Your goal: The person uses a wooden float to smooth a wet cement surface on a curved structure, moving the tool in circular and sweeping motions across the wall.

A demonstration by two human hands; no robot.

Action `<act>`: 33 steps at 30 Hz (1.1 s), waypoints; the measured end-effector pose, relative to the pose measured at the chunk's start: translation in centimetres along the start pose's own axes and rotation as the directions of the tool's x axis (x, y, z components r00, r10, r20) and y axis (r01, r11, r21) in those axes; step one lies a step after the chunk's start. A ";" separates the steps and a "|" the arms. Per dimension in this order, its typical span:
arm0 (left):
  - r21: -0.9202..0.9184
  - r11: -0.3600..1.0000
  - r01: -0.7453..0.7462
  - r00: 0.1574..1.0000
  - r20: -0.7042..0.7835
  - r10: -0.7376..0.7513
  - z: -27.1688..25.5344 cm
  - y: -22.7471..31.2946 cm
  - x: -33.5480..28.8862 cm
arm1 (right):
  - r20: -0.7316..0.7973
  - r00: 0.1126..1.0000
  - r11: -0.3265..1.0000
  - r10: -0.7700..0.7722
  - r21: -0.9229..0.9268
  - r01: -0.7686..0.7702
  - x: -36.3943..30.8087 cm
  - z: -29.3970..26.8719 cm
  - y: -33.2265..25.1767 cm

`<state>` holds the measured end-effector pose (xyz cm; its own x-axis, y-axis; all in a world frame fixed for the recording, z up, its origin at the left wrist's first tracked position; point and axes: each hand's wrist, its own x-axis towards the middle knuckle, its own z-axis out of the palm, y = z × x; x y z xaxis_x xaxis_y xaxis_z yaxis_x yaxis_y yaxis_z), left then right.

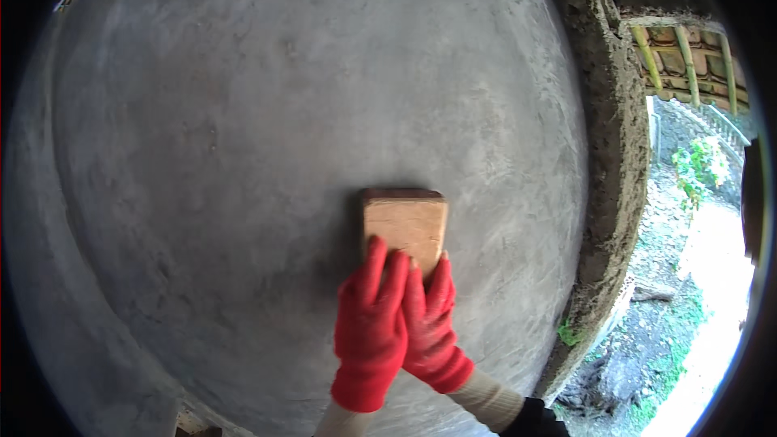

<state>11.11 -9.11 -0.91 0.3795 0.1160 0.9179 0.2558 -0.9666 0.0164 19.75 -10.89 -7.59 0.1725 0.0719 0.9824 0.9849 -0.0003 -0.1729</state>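
Note:
A pale rectangular wooden block [405, 225], darker along its upper edge, lies flat against a grey plastered wall [267, 113]. Both my hands wear red knit gloves and grip the block's lower part side by side. The fingers of my left hand [370, 332] reach up over its face. My right hand [433, 328] presses close beside the left, with its fingers at the block's lower right. The gloves cover the block's lower end, and whatever is on its wall side is hidden.
At the right, the wall ends at a rough concrete edge [615, 162]. Past it are a tiled roof [688, 65], a leafy plant [702, 166] and bright rubble-strewn ground [647, 340]. A raised seam [89, 275] curves down the left side.

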 end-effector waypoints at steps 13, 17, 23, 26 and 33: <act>0.247 0.969 0.016 0.931 -0.358 0.076 -3.4 -6.6 0.4 | -0.315 0.942 0.980 0.113 -0.120 -0.158 22.7 -6.6 18.2; 0.299 0.954 0.017 0.892 -0.436 0.121 -3.9 -8.9 -1.7 | -0.101 0.986 0.985 -0.134 -0.126 0.121 7.5 -4.9 21.7; 0.353 0.934 -0.055 0.879 -0.427 0.213 -3.0 -9.1 -1.6 | -0.026 0.994 0.989 -0.109 -0.109 0.105 3.1 -6.7 26.6; 0.402 0.914 -0.044 0.882 -0.415 0.225 -2.8 -9.2 -1.7 | -0.074 0.994 0.995 -0.077 -0.076 0.072 15.5 -7.3 26.6; 0.459 0.888 -0.027 0.898 -0.379 0.224 -2.7 -9.2 -1.8 | -0.154 0.987 0.998 0.040 0.052 -0.032 20.8 -7.0 27.9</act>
<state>5.65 -1.10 -1.65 0.0604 -0.1988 0.9782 0.6253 -0.7563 -0.1923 50.90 -16.39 8.54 0.2117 -0.0826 0.9738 0.9768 0.0492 -0.2082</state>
